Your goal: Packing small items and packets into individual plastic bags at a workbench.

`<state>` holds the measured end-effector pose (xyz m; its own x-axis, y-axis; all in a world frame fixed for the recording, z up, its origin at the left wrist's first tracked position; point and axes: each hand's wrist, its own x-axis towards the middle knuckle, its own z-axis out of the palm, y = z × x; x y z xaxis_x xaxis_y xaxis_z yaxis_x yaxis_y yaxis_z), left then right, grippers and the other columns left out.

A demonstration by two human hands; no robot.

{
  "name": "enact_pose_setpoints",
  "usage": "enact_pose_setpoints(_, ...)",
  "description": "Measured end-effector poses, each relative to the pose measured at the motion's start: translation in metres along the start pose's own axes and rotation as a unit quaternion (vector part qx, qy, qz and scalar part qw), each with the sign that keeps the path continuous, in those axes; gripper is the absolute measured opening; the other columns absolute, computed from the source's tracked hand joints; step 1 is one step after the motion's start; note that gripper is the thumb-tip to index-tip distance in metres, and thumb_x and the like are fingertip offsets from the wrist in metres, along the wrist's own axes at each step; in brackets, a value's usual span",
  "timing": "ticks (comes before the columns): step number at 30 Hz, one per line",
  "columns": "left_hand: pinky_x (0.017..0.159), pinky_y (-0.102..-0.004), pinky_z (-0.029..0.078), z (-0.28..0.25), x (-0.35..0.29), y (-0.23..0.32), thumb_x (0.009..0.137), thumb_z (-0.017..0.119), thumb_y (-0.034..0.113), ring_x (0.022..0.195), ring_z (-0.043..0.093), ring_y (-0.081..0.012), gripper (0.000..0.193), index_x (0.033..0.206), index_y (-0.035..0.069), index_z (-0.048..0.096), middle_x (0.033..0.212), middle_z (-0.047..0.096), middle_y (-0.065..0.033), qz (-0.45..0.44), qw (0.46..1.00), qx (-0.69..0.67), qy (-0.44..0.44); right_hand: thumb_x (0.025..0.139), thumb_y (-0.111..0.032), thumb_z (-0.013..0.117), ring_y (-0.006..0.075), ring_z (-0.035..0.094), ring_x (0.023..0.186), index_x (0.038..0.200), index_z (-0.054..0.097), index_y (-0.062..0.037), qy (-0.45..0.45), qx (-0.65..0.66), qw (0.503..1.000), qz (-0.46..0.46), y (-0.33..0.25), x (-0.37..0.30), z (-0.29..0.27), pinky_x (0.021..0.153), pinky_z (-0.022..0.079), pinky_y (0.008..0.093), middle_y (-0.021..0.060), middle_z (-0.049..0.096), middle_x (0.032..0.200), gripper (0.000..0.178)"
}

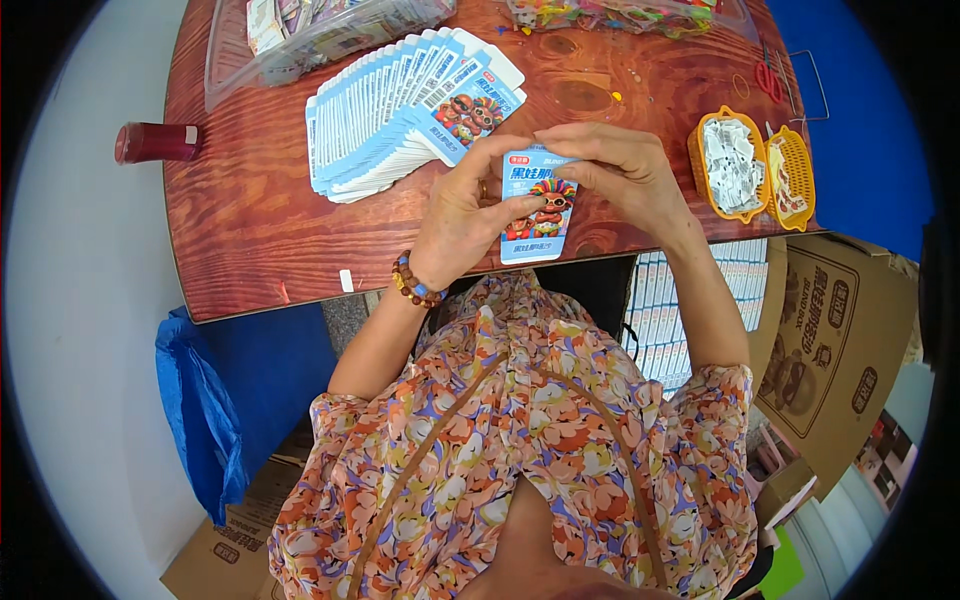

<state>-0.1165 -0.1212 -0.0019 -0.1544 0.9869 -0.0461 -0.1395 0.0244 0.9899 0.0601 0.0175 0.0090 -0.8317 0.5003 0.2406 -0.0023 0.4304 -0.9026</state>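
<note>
A small blue-and-white cardboard box (535,228) with cartoon figures on its front is held upright over the table's near edge. My left hand (458,220) grips its left side, the thumb lying across the front. At the box's top end, the fingers of my right hand (628,175) are closed on the upper edge and right corner; whether a flap is being folded there is hidden by the fingers. Just beyond my left hand lies a fanned stack of flat blue-and-white box blanks (400,115) in the same print.
Clear plastic bins (285,68) of small packets and colourful pieces stand along the far side. At right are a yellow basket of white packets (733,165), another yellow basket (790,180) and red scissors (768,80). A red jar (158,143) lies left. An open carton (835,330) holds rows of boxes.
</note>
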Motion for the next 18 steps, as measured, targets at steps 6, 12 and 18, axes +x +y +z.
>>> enact_pose_setpoints(6, 0.077, -0.0261, 0.055, -0.007, 0.001, -0.017, 0.086, 0.072, 0.000, 0.090, 0.066, -0.0082, 0.036, 0.118, 0.005, 0.057, 0.097, 0.069, -0.0036, 0.010, 0.998, -0.019, 0.054, 0.087, -0.001, 0.068, 0.0208, 0.067, 0.106, 0.111, 0.070, -0.0003, -0.003, -0.012, 1.000, 0.029, -0.007, 0.014, 0.011, 0.091, 0.053, 0.0302, 0.0103, 0.071, 0.114, 0.023)
enact_pose_setpoints(12, 0.075, -0.0260, 0.055, -0.041, -0.002, 0.015, 0.087, 0.071, 0.002, 0.091, 0.068, -0.0156, 0.059, 0.140, 0.004, 0.044, 0.105, 0.067, -0.0101, 0.004, 0.988, -0.138, 0.067, 0.093, -0.004, 0.064, 0.0173, 0.070, 0.094, 0.114, 0.068, 0.0025, 0.001, 0.100, 0.982, 0.158, -0.009, 0.030, 0.018, 0.081, 0.056, 0.0281, 0.0082, 0.072, 0.108, 0.022)
enact_pose_setpoints(18, 0.104, -0.0374, 0.045, -0.043, -0.001, 0.000, 0.077, 0.084, 0.014, 0.137, 0.043, -0.0277, 0.100, 0.155, 0.007, 0.020, 0.147, 0.039, -0.0189, 0.204, 0.934, 0.222, 0.194, 0.100, -0.011, 0.056, 0.0188, 0.068, 0.101, 0.118, 0.063, 0.0004, 0.128, 0.519, 0.810, 0.243, 0.012, 0.065, 0.079, 0.087, 0.057, 0.0344, 0.0104, 0.068, 0.116, 0.023)
